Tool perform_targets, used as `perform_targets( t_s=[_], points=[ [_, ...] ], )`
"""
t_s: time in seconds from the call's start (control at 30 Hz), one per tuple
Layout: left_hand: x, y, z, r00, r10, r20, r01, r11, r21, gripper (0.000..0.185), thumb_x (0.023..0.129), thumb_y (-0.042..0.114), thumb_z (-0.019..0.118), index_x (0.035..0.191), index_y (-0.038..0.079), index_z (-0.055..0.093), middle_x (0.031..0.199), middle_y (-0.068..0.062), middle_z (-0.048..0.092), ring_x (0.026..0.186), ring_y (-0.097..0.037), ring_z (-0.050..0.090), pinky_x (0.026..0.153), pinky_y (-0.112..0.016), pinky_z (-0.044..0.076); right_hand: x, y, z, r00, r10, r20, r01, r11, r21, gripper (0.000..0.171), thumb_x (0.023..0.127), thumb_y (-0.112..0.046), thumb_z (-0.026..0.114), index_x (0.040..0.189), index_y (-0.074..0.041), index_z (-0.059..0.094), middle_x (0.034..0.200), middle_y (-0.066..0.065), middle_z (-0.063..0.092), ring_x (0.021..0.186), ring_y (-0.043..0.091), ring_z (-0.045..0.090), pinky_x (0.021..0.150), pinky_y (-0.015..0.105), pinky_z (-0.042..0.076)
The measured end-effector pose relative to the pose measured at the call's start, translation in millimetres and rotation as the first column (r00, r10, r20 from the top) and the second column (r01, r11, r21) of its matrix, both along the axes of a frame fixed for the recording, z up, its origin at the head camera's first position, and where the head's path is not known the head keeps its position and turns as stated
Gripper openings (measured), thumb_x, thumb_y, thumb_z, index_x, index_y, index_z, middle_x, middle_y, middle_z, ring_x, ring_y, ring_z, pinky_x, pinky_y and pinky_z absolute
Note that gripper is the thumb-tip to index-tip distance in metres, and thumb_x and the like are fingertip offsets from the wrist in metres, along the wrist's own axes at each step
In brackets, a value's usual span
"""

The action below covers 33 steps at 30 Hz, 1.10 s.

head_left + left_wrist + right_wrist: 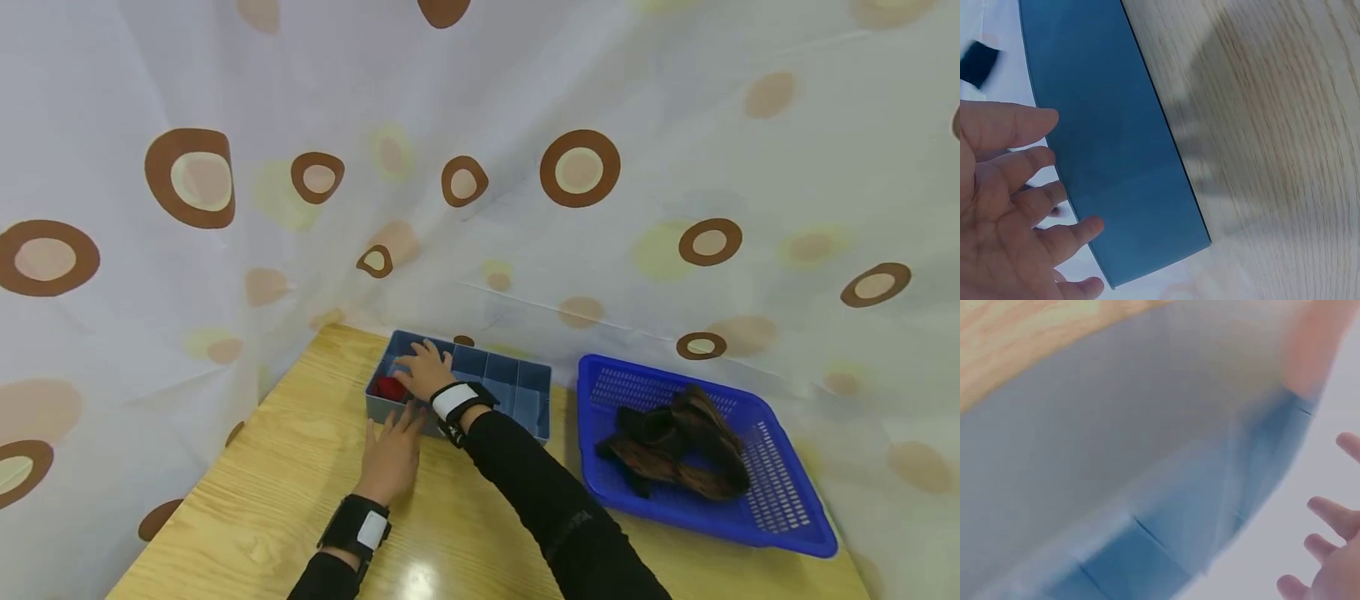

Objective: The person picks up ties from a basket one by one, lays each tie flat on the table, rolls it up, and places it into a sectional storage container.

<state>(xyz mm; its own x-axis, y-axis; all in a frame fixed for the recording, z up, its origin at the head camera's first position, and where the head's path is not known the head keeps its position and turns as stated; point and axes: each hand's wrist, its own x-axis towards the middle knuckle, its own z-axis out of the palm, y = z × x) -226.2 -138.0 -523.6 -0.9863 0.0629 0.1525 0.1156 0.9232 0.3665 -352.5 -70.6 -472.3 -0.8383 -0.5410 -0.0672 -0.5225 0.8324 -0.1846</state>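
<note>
Grey divided box [525, 398], far side of the wooden table [285, 467]: we judge it light, rigid, smooth-walled, best held by its rim. Our left hand [392, 460] flat, fingers straight against its near wall; right hand [424, 370] open inside, beside a red item [388, 388]

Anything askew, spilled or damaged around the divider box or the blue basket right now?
Nothing stands out. The grey divider box sits flat on the wooden table, a red item inside one compartment. Dark brown items lie heaped loosely, all inside the blue basket.
</note>
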Motion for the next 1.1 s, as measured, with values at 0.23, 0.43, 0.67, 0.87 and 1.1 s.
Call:
perform_targets(
  t_s=[0.23,0.43,0.67,0.87,1.1],
  points=[
    [-5.1,-18,-3.9,1.0,0.013,0.016,-0.013,1.0,0.016,0.057,0.086,0.008,0.062,0.14,0.009,0.045,0.147,-0.015,0.04,0.128,-0.044,0.043,0.104,-0.069,0.022,16.9,92,68.7,0.991,0.055,-0.124,-0.084,0.965,-0.247,0.04,0.097,-0.029,0.052,0.135,-0.018,0.051,0.151,0.015,0.031,0.143,0.039,0.014,0.108,0.065,0.016],
    [-7.7,-38,-6.8,1.0,-0.002,0.002,0.002,1.0,0.013,0.061,0.085,0.007,0.064,0.141,0.006,0.042,0.148,-0.018,0.037,0.127,-0.046,0.043,0.103,-0.07,0.021,25.7,200,100.1,0.974,-0.075,-0.213,0.011,0.958,-0.285,0.038,0.096,-0.022,0.054,0.133,-0.014,0.052,0.148,0.02,0.034,0.141,0.045,0.012,0.104,0.069,0.012],
    [-9.2,-60,-12.8,0.999,-0.015,-0.029,0.016,1.0,0.026,0.064,0.085,0.007,0.063,0.143,-0.001,0.036,0.149,-0.026,0.03,0.126,-0.052,0.04,0.101,-0.072,0.023,31.7,306,103.9,0.952,-0.262,-0.157,0.194,0.916,-0.352,0.032,0.097,-0.016,0.051,0.125,-0.003,0.057,0.14,0.026,0.042,0.137,0.052,0.014,0.098,0.075,0.01],
    [-1.1,-57,-9.0,0.983,-0.046,-0.177,0.06,0.995,0.076,0.06,0.085,0.004,0.064,0.139,-0.005,0.039,0.145,-0.035,0.029,0.127,-0.049,0.04,0.101,-0.066,0.031,17.9,333,81.7,0.935,-0.337,-0.105,0.3,0.916,-0.268,0.026,0.094,-0.015,0.053,0.114,-0.002,0.063,0.125,0.028,0.056,0.129,0.053,0.031,0.094,0.075,0.022],
    [23.9,-4,17.6,0.94,-0.232,-0.248,0.271,0.953,0.138,0.042,0.086,0.007,0.064,0.127,0.002,0.056,0.14,-0.024,0.043,0.12,-0.04,0.051,0.096,-0.052,0.044,-9.7,322,50.9,0.967,-0.249,-0.052,0.243,0.966,-0.091,0.022,0.089,-0.011,0.058,0.106,0.0,0.067,0.102,0.02,0.068,0.1,0.041,0.059,0.089,0.07,0.031]
  ],
)
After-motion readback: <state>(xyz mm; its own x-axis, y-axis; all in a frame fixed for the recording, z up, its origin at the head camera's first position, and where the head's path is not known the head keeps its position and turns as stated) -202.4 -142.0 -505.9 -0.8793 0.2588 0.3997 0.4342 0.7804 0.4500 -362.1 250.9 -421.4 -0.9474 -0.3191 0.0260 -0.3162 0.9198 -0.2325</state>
